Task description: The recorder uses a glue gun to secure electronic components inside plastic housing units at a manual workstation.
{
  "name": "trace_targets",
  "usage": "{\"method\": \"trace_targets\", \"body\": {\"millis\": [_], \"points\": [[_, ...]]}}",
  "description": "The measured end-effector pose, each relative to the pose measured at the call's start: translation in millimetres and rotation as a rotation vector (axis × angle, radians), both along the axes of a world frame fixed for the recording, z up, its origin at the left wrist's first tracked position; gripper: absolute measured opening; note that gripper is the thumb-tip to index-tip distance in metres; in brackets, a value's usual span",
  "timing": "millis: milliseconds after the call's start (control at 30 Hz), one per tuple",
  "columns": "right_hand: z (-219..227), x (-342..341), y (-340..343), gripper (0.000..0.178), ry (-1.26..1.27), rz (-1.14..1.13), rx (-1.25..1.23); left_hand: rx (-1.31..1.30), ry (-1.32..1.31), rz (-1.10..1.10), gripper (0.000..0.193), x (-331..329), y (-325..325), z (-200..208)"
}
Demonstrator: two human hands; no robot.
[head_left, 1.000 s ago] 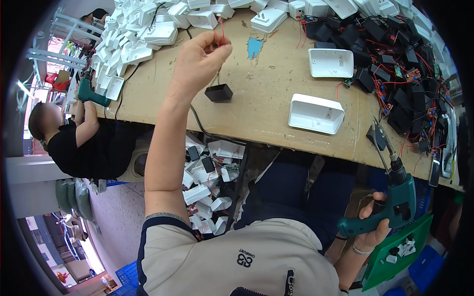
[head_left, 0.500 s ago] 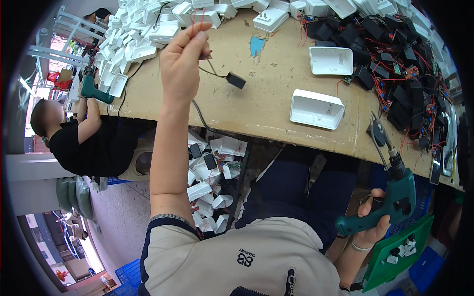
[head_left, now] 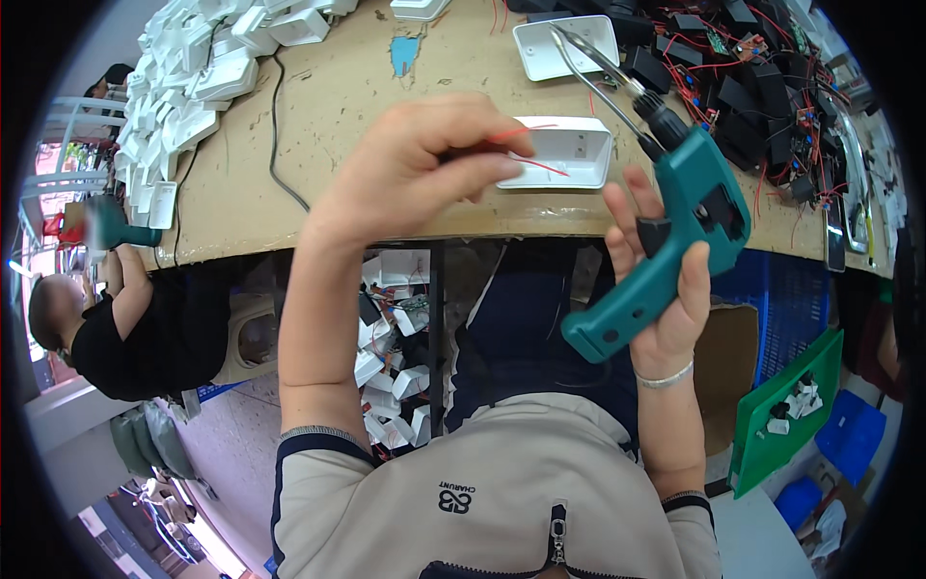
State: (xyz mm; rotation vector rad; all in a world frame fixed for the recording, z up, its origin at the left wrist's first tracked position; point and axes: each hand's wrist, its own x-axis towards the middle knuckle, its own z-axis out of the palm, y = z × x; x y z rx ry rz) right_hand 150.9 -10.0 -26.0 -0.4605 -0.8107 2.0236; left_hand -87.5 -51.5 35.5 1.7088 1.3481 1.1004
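Clock directions run from the middle of the view. Nearest, at 6, is a beige cloth shirt (head_left: 386, 521) with navy trim. At 3, the right hand (head_left: 672, 333) cradles a teal plastic pistol-shaped tool (head_left: 627, 299), fingers loosely curled on one side of it, thumb on the other; its thin metal tip points to 1. At 4, below the table, a green plastic tray (head_left: 757, 449) holds small black and white pieces (head_left: 808, 399). Behind its upper edge stands a blue lattice crate (head_left: 791, 289). At 8, under the table edge, lie jumbled white casings (head_left: 386, 381), with black blocks and circuit boards among them; beyond them spreads a speckled grey floor (head_left: 231, 434).

Higher up, at 11, the left hand (head_left: 410, 179) pinches thin red wires (head_left: 542, 168), thumb and fingertips nearly closed. Their loose ends show over an open white plastic box (head_left: 596, 159) at 1; I cannot tell whether they touch it. A second smooth white box (head_left: 600, 34) lies farther out, crossed in view by the tip.

The worn brown tabletop (head_left: 328, 87) has a ragged blue patch (head_left: 405, 58). At 2 are piled matte black blocks (head_left: 748, 116) tangled with red wiring; at 10, glossy white housings (head_left: 183, 87). Off at 9, a co-worker in black (head_left: 145, 338) sits.
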Motion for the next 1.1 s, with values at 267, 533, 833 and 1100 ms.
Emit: {"method": "trace_targets", "body": {"millis": [267, 533, 833, 1100], "points": [[0, -19, 6, 0.068, -0.03, -0.06, -0.028, 0.222, 0.235, 0.112, 0.006, 38, 6, -24], [2, -21, 5, 0.071, -0.073, -0.084, 0.004, 0.229, 0.267, 0.274, 0.006, 67, -10, -28], [2, -19, 7, 0.07, -0.071, -0.047, -0.001, 0.153, 0.097, 0.404, 0.006, 79, -25, -41], [0, -16, 11, 0.07, -0.071, -0.032, 0.028, 0.604, 0.63, 0.492, 0.02, 68, -3, -69]]}}
